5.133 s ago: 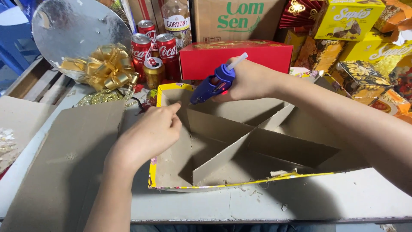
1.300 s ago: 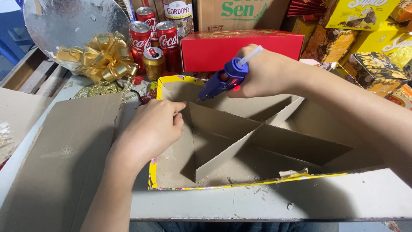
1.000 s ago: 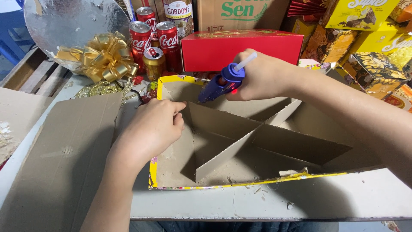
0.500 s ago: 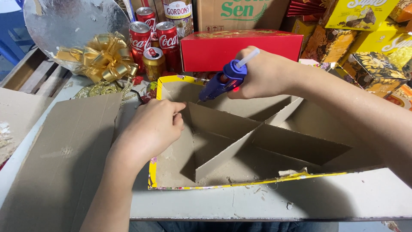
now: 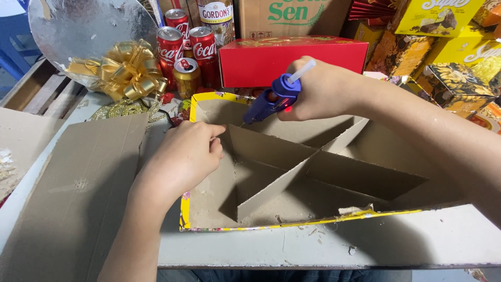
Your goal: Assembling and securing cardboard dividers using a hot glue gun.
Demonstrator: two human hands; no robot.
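Open-topped shallow cardboard tray with yellow patterned rim: crossed brown cardboard dividers split it into wedge compartments, each open from above; near and right wedges unoccupied; far-left corner taken by blue hot-glue gun; beyond tray, flat red rectangular box and red drink cans wall off far side; flat brown cardboard sheet covers bench at left.

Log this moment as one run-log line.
right hand: grips blue glue gun, nozzle at divider's far end | left hand: steadies cardboard divider | tray: on table
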